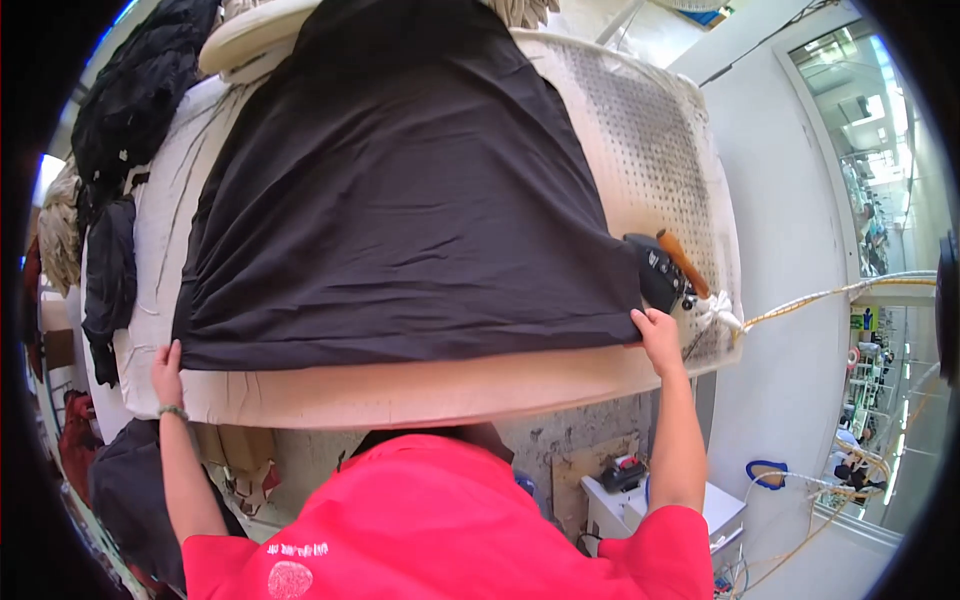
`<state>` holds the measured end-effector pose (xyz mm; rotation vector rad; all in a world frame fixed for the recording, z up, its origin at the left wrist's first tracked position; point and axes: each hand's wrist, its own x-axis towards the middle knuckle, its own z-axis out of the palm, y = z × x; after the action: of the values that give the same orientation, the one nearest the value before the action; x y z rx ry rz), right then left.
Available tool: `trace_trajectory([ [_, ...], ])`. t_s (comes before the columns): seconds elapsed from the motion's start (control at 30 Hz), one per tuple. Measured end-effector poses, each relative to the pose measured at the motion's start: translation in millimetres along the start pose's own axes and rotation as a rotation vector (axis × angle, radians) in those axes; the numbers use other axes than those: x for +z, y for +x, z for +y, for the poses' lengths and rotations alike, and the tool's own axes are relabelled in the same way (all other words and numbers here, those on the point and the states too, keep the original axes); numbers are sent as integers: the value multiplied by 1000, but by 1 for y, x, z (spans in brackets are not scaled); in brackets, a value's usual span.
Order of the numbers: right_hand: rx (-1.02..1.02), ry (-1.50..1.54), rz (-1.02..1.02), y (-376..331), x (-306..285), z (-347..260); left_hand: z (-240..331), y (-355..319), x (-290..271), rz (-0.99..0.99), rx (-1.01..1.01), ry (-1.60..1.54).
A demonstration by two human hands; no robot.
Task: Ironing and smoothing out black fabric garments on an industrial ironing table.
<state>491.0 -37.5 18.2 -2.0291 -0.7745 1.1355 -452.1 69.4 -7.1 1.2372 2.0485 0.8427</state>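
A wide piece of black fabric (400, 220), perhaps a garment, lies spread over a padded ironing board (400, 395), with some creases across its lower half. Its near edge runs straight and looks hemmed. My left hand (168, 380) pinches the near left corner. At the near right corner, my right hand (657, 342) grips the same edge between thumb and fingers. Just beyond my right hand, an iron (660, 275) with a brown wooden handle rests on the board, touching or very close to the fabric's right edge.
A white-and-yellow cord (845, 292) runs right from the iron. Dark cloths (110, 265) hang at the board's left side, and a padded pressing arm (250, 38) stands at the back left. Below right is a small white cabinet (670, 515); a window (870, 180) is beyond.
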Motion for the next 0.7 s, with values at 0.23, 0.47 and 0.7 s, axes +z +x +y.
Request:
trace_trajectory([
  [0.23, 155, 85, -109, -14, 22, -19, 62, -33, 76, -144, -273, -267],
  [0.47, 209, -19, -82, -9, 10, -23, -13, -8, 52, 30, -349, -194],
  [0.7, 177, -72, -153, -1, 30, -12, -66, -59, 76, 279, -529, -866],
])
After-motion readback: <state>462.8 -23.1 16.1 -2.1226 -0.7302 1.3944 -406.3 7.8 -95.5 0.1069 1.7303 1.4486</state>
